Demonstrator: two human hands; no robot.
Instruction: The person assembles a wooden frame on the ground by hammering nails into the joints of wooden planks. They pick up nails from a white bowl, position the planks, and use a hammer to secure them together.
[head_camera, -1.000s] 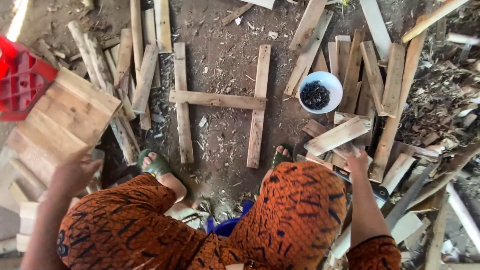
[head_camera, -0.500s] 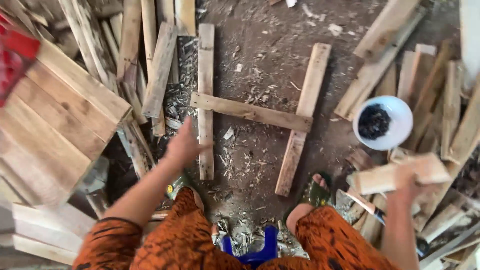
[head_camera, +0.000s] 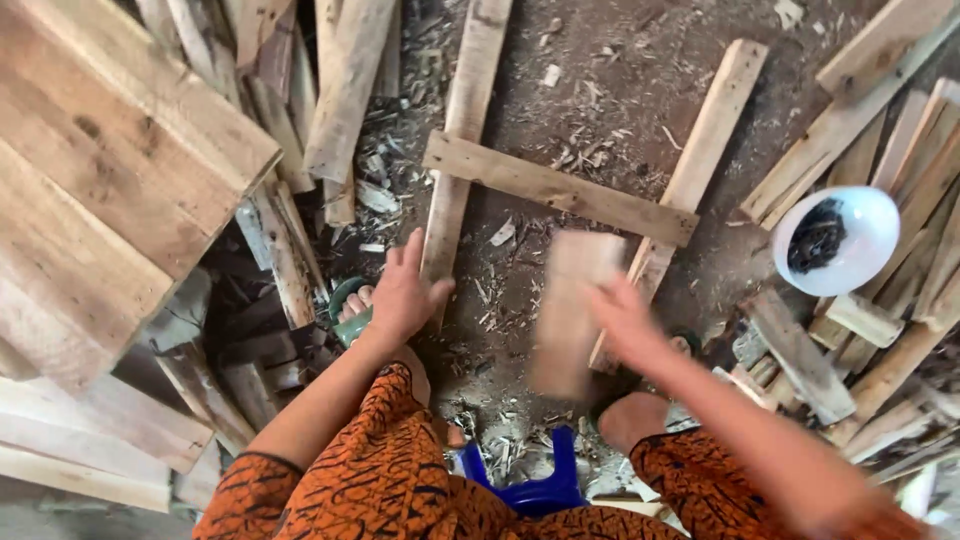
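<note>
In the head view, the left hand (head_camera: 405, 292) lay spread, fingers apart, on the near end of the left upright slat (head_camera: 462, 140), probably to steady it on the dirt floor (head_camera: 600, 90). The right hand (head_camera: 625, 318) pinched a short wooden board (head_camera: 570, 305) by its right edge; the board was blurred and hung just above the ground between the two long slats, near the crosspiece (head_camera: 560, 188). That crosspiece lay across both the left slat and the right upright slat (head_camera: 700, 150), the three making an H-like frame, so the held board seemed meant as a second cross member. I counted two long slats, one crosspiece, one held board. One white bowl (head_camera: 840, 240) with dark small pieces, perhaps nails, sat to the right within reach. One blue stool (head_camera: 535, 490) showed at the near edge, one green sandal (head_camera: 348, 310) beside the left hand, and one flat panel (head_camera: 110, 170) lay at the far left. Loose offcuts on both sides were too many to count.
</note>
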